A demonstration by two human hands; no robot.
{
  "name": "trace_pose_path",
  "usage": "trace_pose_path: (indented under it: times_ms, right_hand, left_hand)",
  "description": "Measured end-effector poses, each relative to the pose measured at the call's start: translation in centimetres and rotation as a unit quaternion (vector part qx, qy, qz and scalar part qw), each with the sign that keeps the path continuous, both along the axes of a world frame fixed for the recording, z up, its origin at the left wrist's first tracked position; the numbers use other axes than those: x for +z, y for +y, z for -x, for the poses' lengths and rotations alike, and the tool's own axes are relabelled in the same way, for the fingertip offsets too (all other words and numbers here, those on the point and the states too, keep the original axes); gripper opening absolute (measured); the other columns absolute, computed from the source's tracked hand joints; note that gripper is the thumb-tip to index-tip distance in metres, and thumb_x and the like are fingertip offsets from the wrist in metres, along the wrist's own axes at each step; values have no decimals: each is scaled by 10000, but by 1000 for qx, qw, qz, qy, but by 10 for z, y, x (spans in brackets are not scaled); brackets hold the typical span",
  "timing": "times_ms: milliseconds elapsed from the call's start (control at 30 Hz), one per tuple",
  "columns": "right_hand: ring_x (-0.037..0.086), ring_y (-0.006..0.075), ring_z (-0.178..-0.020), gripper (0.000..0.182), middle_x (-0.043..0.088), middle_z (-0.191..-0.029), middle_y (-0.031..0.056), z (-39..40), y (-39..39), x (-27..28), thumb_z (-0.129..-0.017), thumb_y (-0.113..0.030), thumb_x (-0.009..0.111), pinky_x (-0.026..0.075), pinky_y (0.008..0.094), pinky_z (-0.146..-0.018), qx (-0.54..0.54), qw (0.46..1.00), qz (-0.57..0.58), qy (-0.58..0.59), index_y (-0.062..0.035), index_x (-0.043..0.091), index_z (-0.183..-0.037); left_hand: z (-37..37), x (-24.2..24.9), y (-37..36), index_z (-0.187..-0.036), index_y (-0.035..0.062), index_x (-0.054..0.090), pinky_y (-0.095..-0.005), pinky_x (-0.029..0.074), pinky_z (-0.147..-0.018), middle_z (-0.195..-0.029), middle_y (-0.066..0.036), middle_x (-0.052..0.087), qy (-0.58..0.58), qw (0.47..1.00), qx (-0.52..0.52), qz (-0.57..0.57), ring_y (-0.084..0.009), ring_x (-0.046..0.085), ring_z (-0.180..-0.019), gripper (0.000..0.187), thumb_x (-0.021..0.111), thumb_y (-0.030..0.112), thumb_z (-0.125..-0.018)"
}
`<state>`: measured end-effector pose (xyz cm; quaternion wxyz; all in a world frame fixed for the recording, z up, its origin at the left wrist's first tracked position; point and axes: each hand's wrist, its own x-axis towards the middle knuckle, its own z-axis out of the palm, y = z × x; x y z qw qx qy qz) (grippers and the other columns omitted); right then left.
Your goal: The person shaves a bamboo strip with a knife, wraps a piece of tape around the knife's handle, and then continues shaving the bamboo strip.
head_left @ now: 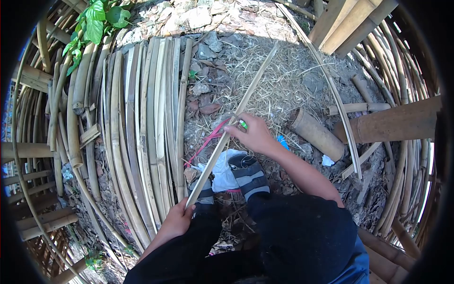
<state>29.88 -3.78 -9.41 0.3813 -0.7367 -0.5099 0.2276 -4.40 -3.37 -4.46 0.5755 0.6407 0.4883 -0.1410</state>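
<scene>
A long, narrow bamboo strip (257,75) slants from my lap up toward the top middle. My left hand (176,221) is closed around its lower end. Midway along the strip, my right hand (248,131) pinches it between thumb and fingers. Something small and bright green (243,124) shows at the fingers of my right hand; its kind is hard to make out. A pink ribbon (208,138) trails from beside that hand toward the ground on the left. Below the strip are my feet in striped footwear (249,176), with a whitish sheet (226,173) between them.
Many split bamboo strips (156,104) lie side by side on the left. Pale shavings (279,90) cover the ground ahead. On the right are a thick bamboo piece (317,135) and a long curved strip (331,85). Bamboo posts (350,23) stand at upper right.
</scene>
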Motion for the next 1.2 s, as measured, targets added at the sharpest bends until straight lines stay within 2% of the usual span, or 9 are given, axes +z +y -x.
trace_pose_path:
  times_ms: [67, 167, 267, 400, 500, 567, 633, 800, 1200]
  right_hand:
    - [647, 413, -685, 350, 639, -728, 240, -2, 15, -15, -904, -310, 671, 497, 489, -642, 54, 998, 24, -8, 36, 615, -892]
    - [622, 458, -684, 281, 610, -690, 266, -3, 17, -15, -901, -246, 655, 493, 519, -666, 49, 997, 8, -60, 33, 620, -893]
    - [623, 458, -692, 221, 620, -723, 260, -9, 14, -16, -891, -186, 649, 498, 518, -665, 17, 999, 42, 18, 32, 612, -882]
    - [640, 434, -762, 177, 641, -797, 232, -1, 2, -51, -918, -141, 607, 500, 470, -694, -8, 999, -28, -28, 13, 627, -1004]
    - [642, 421, -747, 164, 637, -779, 196, 15, -8, -49, -792, -19, 639, 508, 476, -709, 58, 995, -47, -73, 6, 586, -946]
    - [648, 411, -731, 160, 638, -770, 200, 6, 0, -41, -766, -22, 645, 514, 483, -664, 99, 983, -86, -127, 3, 567, -903]
    - [654, 400, -715, 161, 639, -762, 203, -5, 8, -38, -739, -25, 650, 520, 489, -618, 138, 966, -124, -181, 0, 548, -860]
    - [660, 393, -683, 175, 648, -744, 195, -10, 6, -36, -722, -37, 667, 544, 464, -617, 80, 968, -63, -229, -9, 554, -852]
    - [693, 358, -640, 121, 678, -723, 190, 1, 24, 0, -727, -63, 619, 546, 450, -524, 116, 947, 39, -297, 1, 613, -830]
  left_hand:
    - [-2, 1, 0, -1092, 22, 550, -285, 390, -550, -676, 14, 465, -3, 1000, -5, -10, -97, 438, -588, 181, 491, 183, -1033]
    - [-1, 1, 1, -1088, 21, 551, -285, 390, -549, -677, 10, 468, 12, 1000, -2, -3, -94, 442, -592, 183, 490, 185, -1035]
    - [0, -1, -1, -1076, 19, 552, -284, 389, -547, -673, 11, 465, 4, 1000, 3, 2, -92, 441, -591, 184, 489, 187, -1037]
    - [-1, -2, -2, -1053, 12, 552, -285, 389, -548, -667, 9, 465, 13, 1000, 14, 2, -95, 441, -589, 190, 493, 192, -1037]
    - [-6, 7, 0, -1033, 7, 554, -295, 395, -556, -669, 1, 476, 40, 999, 12, 7, -106, 450, -594, 203, 498, 203, -1036]
    - [-9, 10, 1, -1022, 5, 554, -302, 399, -560, -670, -3, 482, 61, 998, 4, 13, -112, 456, -597, 211, 501, 209, -1035]
    - [-9, 10, 2, -1108, -21, 573, -394, 462, -662, -695, -144, 573, 72, 997, -7, -8, -246, 564, -644, 250, 510, 204, -1019]
    - [-7, 5, 2, -1110, -22, 574, -399, 466, -662, -697, -155, 582, 56, 998, 2, -10, -264, 586, -649, 254, 515, 207, -1016]
    - [-8, 17, 5, -1090, -15, 594, -401, 464, -638, -675, -164, 585, 61, 997, -5, -42, -263, 586, -618, 232, 526, 191, -1009]
